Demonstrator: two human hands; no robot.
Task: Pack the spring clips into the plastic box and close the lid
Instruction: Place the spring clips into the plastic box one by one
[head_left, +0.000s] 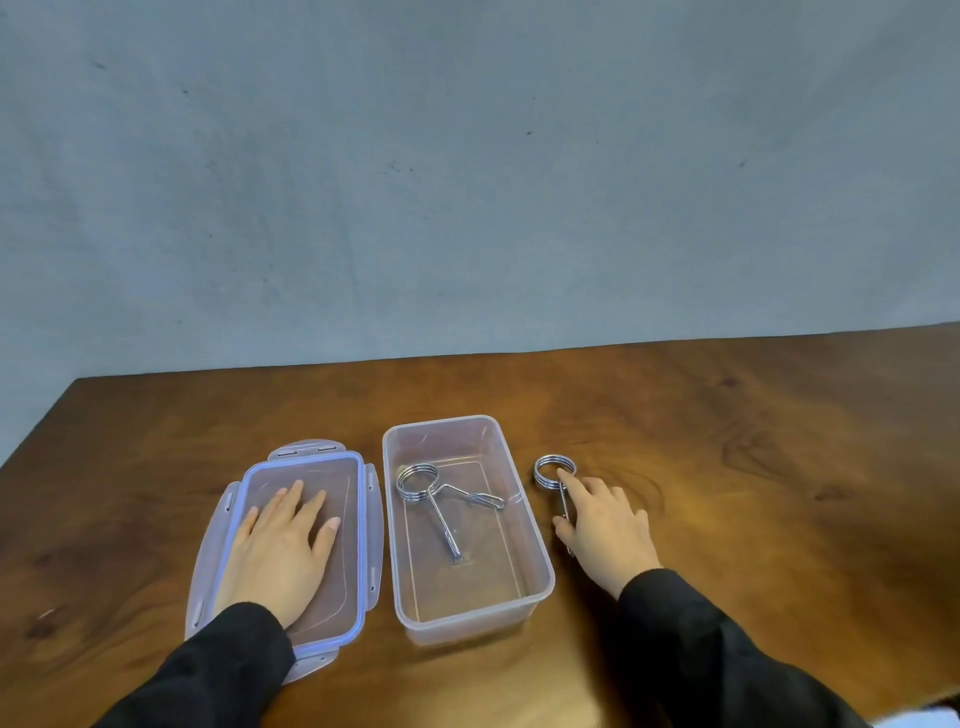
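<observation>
A clear plastic box (540, 571) stands open in the middle of the wooden table, with one metal spring clip (431, 493) lying inside it. A second spring clip (548, 472) lies on the table just right of the box. My right hand (602, 525) rests over that clip's handles, with the index finger on its coil and the thumb beside the handles; the grip is not clearly closed. The lid (363, 525), clear with a blue seal rim, lies flat to the left of the box. My left hand (283, 551) lies flat on it, fingers spread.
The wooden table (727, 441) ends at a far edge against a grey fabric backdrop (467, 182). Its left edge runs diagonally near the lid. Black sleeves cover both forearms.
</observation>
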